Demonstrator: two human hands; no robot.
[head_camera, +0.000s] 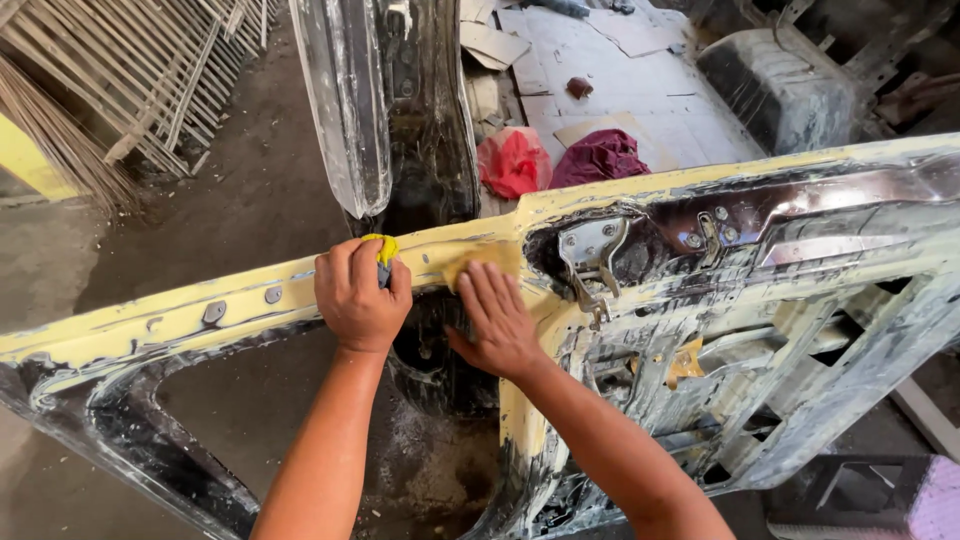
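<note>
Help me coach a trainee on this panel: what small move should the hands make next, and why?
Probably slide the right hand sideways along the yellow edge of the car door. It lies flat on a tan sheet of sandpaper pressed onto yellow filler, and rough filler continues both ways. The left hand, gripping a yellow-handled tool, already rests on the edge and steadies it.

The left hand closes over a yellow tool, so only its top end pokes out above the fingers; what kind of tool it is cannot be told. The right hand lies flat on a sheet of sandpaper and covers its lower part. The car door panel runs off the right and bottom edges. Both forearms are cut off below.
</note>
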